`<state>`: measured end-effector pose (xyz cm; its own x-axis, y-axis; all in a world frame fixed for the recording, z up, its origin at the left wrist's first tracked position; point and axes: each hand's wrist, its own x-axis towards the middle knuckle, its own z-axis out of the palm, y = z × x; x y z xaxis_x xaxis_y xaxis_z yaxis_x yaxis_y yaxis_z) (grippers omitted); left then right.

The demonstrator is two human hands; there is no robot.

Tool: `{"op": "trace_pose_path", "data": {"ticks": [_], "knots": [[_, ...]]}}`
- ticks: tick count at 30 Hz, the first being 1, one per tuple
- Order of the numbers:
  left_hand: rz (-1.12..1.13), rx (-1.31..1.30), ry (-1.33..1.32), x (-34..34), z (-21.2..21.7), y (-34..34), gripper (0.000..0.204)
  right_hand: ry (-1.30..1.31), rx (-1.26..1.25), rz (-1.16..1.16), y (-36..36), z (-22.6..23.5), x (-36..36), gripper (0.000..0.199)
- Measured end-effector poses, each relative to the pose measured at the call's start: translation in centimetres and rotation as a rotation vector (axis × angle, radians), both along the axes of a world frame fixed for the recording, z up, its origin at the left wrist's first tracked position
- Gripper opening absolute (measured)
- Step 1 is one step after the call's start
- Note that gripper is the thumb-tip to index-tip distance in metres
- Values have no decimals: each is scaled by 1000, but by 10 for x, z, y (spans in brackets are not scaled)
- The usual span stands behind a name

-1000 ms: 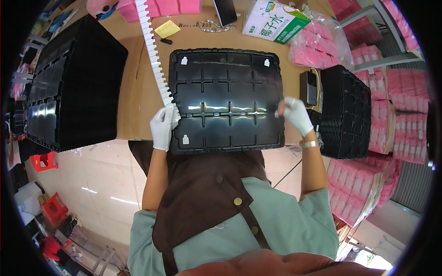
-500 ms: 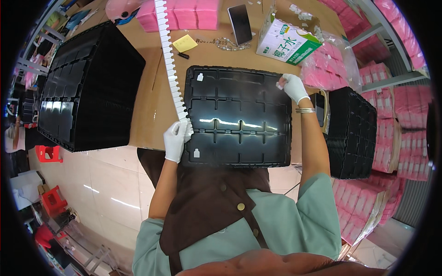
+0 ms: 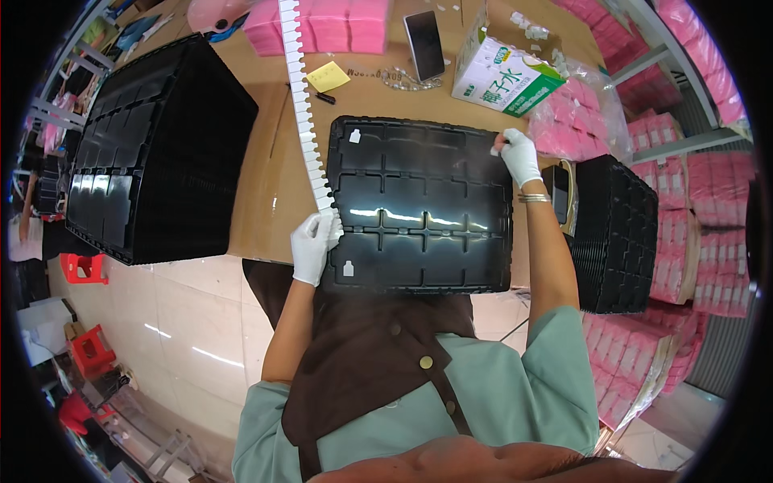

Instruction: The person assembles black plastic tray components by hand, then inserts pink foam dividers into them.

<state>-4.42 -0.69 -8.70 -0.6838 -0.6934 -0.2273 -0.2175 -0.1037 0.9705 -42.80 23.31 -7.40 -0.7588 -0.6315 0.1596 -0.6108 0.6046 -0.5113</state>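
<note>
A black plastic tray (image 3: 423,185) with moulded ribs lies in front of me. Two small white bottle-shaped stickers (image 3: 355,136) are on its left side, one near the far corner and one near the close corner. My left hand (image 3: 314,248), in a white glove, is closed on the lower end of a long white sticker strip (image 3: 302,105) at the tray's left edge. The strip runs away across the table. My right hand (image 3: 519,158), gloved with bare fingertips, pinches at the tray's far right corner, where a bit of white sticker shows under the fingers.
Stacks of black trays stand left (image 3: 169,153) and right (image 3: 616,233). Beyond are pink packs (image 3: 318,28), a yellow note pad (image 3: 328,76), a phone (image 3: 424,44), a bead string (image 3: 411,79) and an open carton (image 3: 507,76) with white scraps. A second phone (image 3: 555,187) lies right.
My right fingertips have come down onto the tray's far right corner with the small white sticker. The left hand stays on the strip. The view has shifted slightly.
</note>
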Motion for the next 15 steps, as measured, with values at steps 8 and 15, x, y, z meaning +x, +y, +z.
{"op": "trace_pose_path", "data": {"ticks": [8,15], "knots": [[29,175,18,0,16,-7,23,-297,-266,120,-121,34,108,13],[-127,278,4,35,68,-29,24,-45,100,205,-220,11,136,11]]}}
